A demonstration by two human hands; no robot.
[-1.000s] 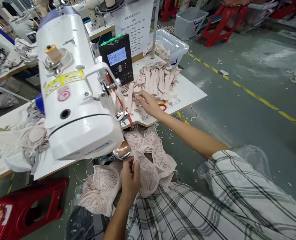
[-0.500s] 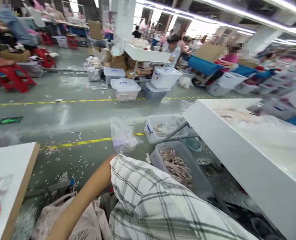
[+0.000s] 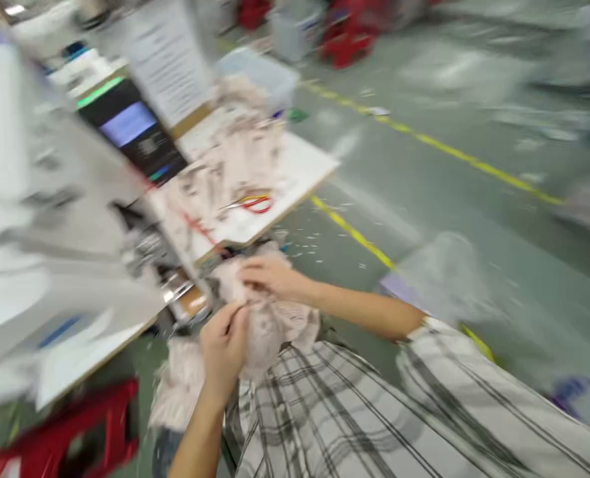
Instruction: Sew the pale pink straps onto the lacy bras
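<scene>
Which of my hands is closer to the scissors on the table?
Your right hand, at the pale fabric, just below the scissors in view; your left hand is lower and farther from them.

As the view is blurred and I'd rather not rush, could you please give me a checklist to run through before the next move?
1. Left hand gripping the lace bra: ok, thumb and fingers pinch it.
2. Right hand gripping the bra: cannot tell, fingers are at the cloth but blurred.
3. Scissors away from both hands: ok, lying on the white tabletop.
4. Control panel switched on: ok, its screen is lit.
5. Screen text readable: not ok, smeared by blur.
</scene>
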